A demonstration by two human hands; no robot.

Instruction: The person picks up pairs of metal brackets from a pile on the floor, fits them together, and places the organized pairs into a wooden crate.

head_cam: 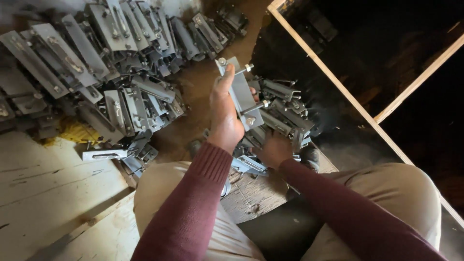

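Head view, person seated, knees apart in tan trousers, dark red sleeves on both arms. Left hand (224, 113) is raised between the knees and closed around a grey metal bracket (240, 94), thumb laid along its flat face, fingers wrapped behind; the bracket is held tilted, its upper end pointing away from the body. Two threaded bolts (245, 68) stick out sideways from the bracket to the right, one near the top, one near the middle, each with a nut at the tip. Right hand (273, 150) is lower and to the right, knuckles up, resting on a small heap of similar brackets (285, 113) that lies just beyond the knees; fingers are buried among the parts, so whether they grip one cannot be told. Held bracket sits above and just left of this small heap, touching nothing but the hand as far as visible. A much larger pile of like grey brackets (106, 63) covers the upper left, well apart from both hands, across a strip of brown floor. Pale wooden boards (43, 193) lie lower left. A light wooden frame (338, 87) runs diagonally at the right, dark behind it
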